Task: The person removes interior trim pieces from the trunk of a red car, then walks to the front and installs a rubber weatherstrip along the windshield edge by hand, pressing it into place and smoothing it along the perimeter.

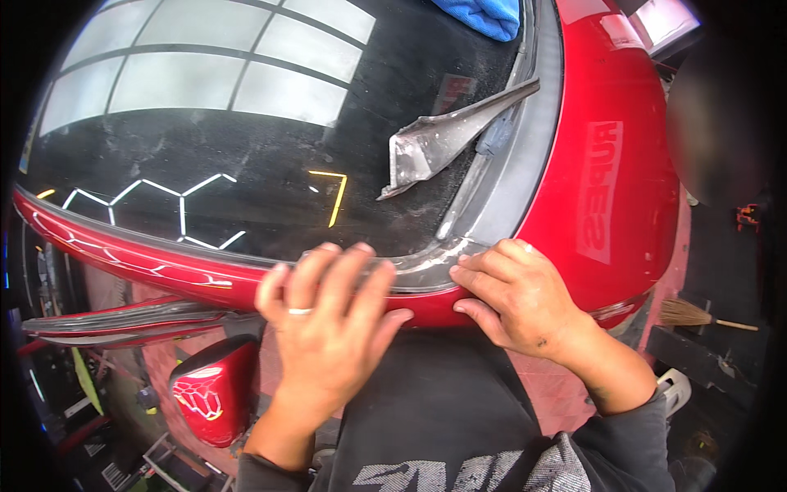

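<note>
I stand at the side of a red car, at the lower corner of its dark windshield [270, 156]. My left hand [328, 303] lies over the red pillar [205, 275] and the glass edge, fingers spread and thumb out, holding nothing visible. Close by, my right hand [516, 291] rests on the red body at the corner. Its fingers are bent and its thumb stands apart below them; nothing shows between. Dirty black edging [422, 275] curves round the glass corner between the hands. A dusty, loose-looking dark trim piece [443, 135] lies across the glass and the grey cowl strip [529, 156].
At the top, a blue cloth [489, 15] lies on the glass. A red side mirror [215, 392] juts out at lower left, below a red door edge [139, 320]. The red fender [607, 172] curves away right. A straw broom [687, 312] lies beyond it.
</note>
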A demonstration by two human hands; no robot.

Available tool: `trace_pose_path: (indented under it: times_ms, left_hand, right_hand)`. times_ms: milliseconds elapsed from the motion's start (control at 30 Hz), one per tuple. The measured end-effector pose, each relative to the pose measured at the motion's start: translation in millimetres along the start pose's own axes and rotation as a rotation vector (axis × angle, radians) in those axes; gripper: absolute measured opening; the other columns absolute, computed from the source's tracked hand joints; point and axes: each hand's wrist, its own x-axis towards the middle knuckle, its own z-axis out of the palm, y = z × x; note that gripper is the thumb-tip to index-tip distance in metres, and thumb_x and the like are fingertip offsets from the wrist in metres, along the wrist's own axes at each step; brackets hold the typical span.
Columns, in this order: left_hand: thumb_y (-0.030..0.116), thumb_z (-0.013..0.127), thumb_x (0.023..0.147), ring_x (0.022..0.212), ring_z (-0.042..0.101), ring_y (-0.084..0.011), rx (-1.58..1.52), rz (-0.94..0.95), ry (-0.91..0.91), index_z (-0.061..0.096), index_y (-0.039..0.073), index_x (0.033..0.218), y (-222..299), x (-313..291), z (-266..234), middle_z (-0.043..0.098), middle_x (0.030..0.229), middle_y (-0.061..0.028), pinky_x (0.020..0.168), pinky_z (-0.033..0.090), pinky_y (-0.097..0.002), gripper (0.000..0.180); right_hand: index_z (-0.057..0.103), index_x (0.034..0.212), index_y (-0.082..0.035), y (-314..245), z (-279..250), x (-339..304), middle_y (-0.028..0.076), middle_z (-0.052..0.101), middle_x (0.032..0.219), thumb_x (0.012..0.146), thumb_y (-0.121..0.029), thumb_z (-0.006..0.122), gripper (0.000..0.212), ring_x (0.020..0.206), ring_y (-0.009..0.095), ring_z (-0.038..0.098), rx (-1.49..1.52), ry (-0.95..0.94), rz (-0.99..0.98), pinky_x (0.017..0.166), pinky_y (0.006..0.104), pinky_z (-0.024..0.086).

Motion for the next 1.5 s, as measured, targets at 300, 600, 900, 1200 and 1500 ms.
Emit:
trace_pose_path:
  times_ms: [300,600,900,1200,1500]
  left_hand:
    - [0.014,0.094,0.083,0.131,0.06,-0.0357,0.044,0.018,-0.039,0.084,0.014,0.139,-44,9,-32,0.07,0.133,-0.0091,0.12,0.041,-0.0583,0.057]
    - [0.015,0.099,0.077,0.114,0.059,-0.0285,0.029,-0.078,-0.002,0.088,0.013,0.129,-45,17,-28,0.068,0.111,-0.0027,0.11,0.039,-0.0493,0.053]
    - [0.024,0.098,0.079,0.098,0.057,-0.0268,0.138,0.057,0.156,0.091,0.015,0.12,-63,15,-3,0.064,0.099,-0.0004,0.096,0.044,-0.0492,0.043]
    - [0.025,0.101,0.076,0.098,0.059,-0.0233,0.127,0.095,0.153,0.096,0.02,0.106,-65,16,-1,0.068,0.1,0.003,0.089,0.044,-0.0455,0.031]
    - [0.017,0.107,0.066,0.091,0.065,-0.0209,0.074,0.113,0.215,0.09,0.019,0.094,-64,18,1,0.069,0.096,0.0051,0.082,0.051,-0.0408,0.033]
  right_hand:
    - [0.084,0.114,-0.003,6,20,19,0.01,0.08,0.114,0.093,-0.008,0.09,0.022,0.106,0.033,0.074,0.222,0.089,0.012,0.095,0.0469,0.059]
    - [0.086,0.112,-0.004,1,25,33,0.008,0.08,0.11,0.092,-0.008,0.09,0.021,0.103,0.031,0.073,0.331,0.064,0.041,0.091,0.0451,0.058]
    - [0.087,0.113,-0.002,5,20,49,0.006,0.076,0.103,0.092,-0.016,0.089,0.025,0.099,0.028,0.07,0.293,-0.041,0.015,0.088,0.0438,0.057]
    - [0.082,0.126,0.007,-13,38,42,0.007,0.066,0.099,0.087,-0.025,0.091,0.051,0.097,0.026,0.067,0.29,-0.013,0.019,0.083,0.04,0.055]
    - [0.082,0.118,0.006,-22,45,41,0.006,0.062,0.094,0.09,-0.011,0.089,0.033,0.09,0.024,0.065,0.261,0.067,-0.032,0.077,0.0409,0.055]
